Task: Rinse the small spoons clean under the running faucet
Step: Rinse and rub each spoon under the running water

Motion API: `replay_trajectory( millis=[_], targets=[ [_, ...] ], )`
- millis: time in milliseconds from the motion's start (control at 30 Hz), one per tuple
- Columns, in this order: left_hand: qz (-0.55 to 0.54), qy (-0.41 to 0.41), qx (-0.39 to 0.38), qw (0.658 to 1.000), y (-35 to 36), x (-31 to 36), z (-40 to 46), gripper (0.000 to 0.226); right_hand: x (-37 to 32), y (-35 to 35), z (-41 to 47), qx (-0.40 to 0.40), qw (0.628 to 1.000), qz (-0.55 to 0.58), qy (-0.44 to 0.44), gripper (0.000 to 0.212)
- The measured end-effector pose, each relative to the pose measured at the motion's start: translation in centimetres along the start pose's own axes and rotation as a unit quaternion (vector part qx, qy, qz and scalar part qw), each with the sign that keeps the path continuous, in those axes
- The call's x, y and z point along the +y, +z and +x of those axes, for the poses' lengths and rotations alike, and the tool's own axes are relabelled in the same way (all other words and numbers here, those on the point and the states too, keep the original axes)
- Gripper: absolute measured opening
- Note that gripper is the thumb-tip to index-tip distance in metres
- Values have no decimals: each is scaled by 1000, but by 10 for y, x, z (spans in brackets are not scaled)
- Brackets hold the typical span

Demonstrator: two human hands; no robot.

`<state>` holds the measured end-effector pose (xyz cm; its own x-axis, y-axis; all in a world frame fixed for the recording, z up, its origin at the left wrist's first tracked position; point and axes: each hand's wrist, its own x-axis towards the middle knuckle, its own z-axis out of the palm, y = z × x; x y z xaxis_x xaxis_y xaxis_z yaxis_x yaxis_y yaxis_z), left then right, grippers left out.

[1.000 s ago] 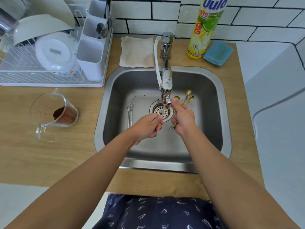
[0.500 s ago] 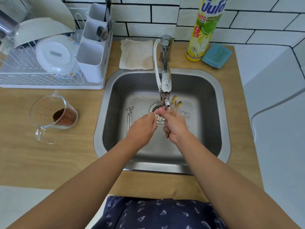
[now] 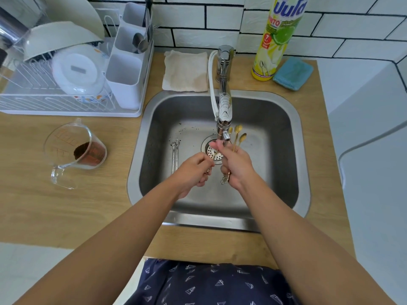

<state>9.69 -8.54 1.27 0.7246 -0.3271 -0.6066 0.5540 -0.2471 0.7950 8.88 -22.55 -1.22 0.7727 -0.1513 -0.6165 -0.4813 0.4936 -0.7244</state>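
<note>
head | change: your right hand (image 3: 236, 166) has brought the gold spoons (image 3: 239, 134) back beside the spout (image 3: 224, 128) after dipping lower, so rinsing goes on | right hand grips the fanned spoons over the drain (image 3: 210, 148) | left hand (image 3: 195, 170) curled, pinching one handle, apparently | two steel spoons (image 3: 175, 155) wait in the sink (image 3: 275, 119)

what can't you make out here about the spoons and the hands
- Head view: the gold spoons have their handles hidden inside the right hand, so their count is unsure.
- Head view: what the left hand pinches is too small and covered by its fingers.
- Head view: water from the faucet is too blurred to confirm.
- Head view: silver utensils on the sink floor are too small to identify.
</note>
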Motion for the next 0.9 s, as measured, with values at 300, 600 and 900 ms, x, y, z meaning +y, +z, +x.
replay_trajectory(
  millis=[300, 600, 900],
  targets=[
    [156, 64, 15, 985, -8, -9, -4, 12, -20, -6, 7, 47, 996, 79, -15, 10],
    [80, -55, -93, 991, -30, -13, -14, 17, -5, -6, 8, -39, 991, -117, -45, 14],
    [78, 2, -2, 997, -30, -14, -3, 16, -4, -8, 7, -34, 997, -72, 21, 29]
  ],
)
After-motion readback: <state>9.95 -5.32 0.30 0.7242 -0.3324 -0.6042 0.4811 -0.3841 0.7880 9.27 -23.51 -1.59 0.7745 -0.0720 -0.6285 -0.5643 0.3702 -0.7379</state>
